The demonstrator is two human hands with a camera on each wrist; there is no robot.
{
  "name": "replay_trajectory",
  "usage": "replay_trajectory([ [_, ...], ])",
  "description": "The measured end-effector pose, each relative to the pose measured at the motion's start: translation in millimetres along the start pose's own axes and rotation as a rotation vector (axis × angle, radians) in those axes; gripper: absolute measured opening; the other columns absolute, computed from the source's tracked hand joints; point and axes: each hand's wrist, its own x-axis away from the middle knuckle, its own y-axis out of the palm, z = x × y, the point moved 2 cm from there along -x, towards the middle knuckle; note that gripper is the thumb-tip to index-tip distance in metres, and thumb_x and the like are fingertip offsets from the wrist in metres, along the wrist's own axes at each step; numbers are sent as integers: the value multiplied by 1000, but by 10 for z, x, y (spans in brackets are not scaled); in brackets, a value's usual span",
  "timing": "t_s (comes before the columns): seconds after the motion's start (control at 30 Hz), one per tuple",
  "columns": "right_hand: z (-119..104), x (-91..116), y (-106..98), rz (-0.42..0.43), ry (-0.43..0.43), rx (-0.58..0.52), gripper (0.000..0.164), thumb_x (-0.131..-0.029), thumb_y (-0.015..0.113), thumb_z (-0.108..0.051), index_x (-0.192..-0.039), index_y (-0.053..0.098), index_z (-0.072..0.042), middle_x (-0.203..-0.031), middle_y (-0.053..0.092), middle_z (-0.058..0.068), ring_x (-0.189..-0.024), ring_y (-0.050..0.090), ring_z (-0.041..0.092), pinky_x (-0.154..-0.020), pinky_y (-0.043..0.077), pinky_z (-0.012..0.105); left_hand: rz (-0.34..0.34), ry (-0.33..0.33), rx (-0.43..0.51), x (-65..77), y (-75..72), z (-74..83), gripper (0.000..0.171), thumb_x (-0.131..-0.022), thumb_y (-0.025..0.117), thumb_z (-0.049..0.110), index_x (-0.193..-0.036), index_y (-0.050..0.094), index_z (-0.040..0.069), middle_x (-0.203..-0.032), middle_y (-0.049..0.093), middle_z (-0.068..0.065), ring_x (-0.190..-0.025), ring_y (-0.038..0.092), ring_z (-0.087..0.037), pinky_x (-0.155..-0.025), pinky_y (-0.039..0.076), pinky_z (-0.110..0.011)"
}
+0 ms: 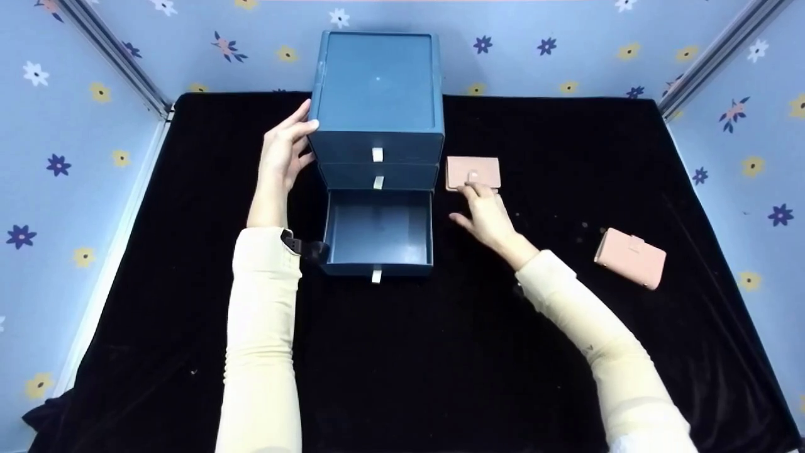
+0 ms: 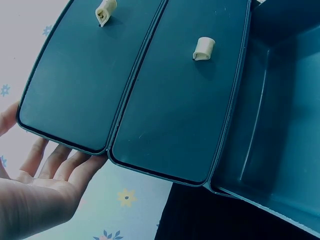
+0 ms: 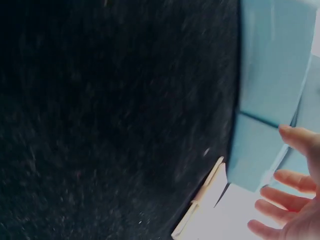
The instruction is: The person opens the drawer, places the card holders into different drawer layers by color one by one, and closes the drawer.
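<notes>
A blue drawer cabinet (image 1: 377,82) stands at the back of the table, its bottom drawer (image 1: 380,236) pulled out with nothing inside. My left hand (image 1: 283,151) rests against the cabinet's left side, thumb near the top edge; in the left wrist view its fingers (image 2: 61,162) lie along the side by the upper drawer fronts. To the cabinet's right lies a pink wallet (image 1: 465,167) with a snap tab. My right hand (image 1: 492,217) is over its near edge, fingertips overlapping the wallet in the head view, fingers relaxed and thumb apart.
A second pink wallet (image 1: 631,258) lies farther right on the black cloth (image 1: 503,352). White pull tabs (image 1: 377,155) stick out from the drawer fronts. Flower-patterned panels (image 1: 541,63) enclose the table at the back and sides.
</notes>
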Motion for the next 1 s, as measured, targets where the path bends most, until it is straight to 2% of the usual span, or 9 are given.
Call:
replay_trajectory([
  [0.1, 81, -75, 32, -32, 29, 19, 55, -77, 68, -27, -120, 50, 2, -125, 44, 22, -115, 40, 35, -90, 30, 52, -4, 1, -13, 13, 8, 5, 57, -77, 66, 12, -130, 48, 23, -134, 40, 7, -122, 37, -13, -99, 26, -38],
  [0.33, 275, -236, 53, -119, 92, 40, 63, -77, 69, -30, -125, 43, 1, -132, 36, 23, -121, 34, 34, -93, 25, 53, -5, 9, -8, 16, 3, 11, 58, -77, 66, 10, -130, 47, 21, -134, 40, 5, -119, 41, -14, -95, 32, -37],
  [0.53, 417, -354, 72, -211, 140, 54, 75, -74, 70, -36, -131, 36, -2, -137, 28, 21, -126, 26, 33, -94, 21, 56, -8, 6, -5, 19, -7, 17, 58, -77, 66, 10, -131, 46, 21, -135, 40, 6, -120, 40, -14, -96, 31, -37],
  [0.77, 563, -465, 38, -239, 175, -2, 85, -70, 73, -38, -136, 31, -6, -141, 22, 20, -126, 19, 41, -93, 19, 59, -5, -3, 6, 14, -7, 17, 56, -75, 69, 10, -127, 52, 22, -131, 44, 7, -119, 41, -14, -94, 33, -37],
  [1.0, 679, -549, 42, -311, 211, 0, 93, -69, 72, -43, -141, 22, -9, -144, 15, 16, -129, 11, 38, -94, 14, 61, -15, 14, -11, 6, 4, 17, 57, -77, 65, 9, -130, 47, 20, -134, 40, 5, -119, 41, -14, -94, 32, -38],
])
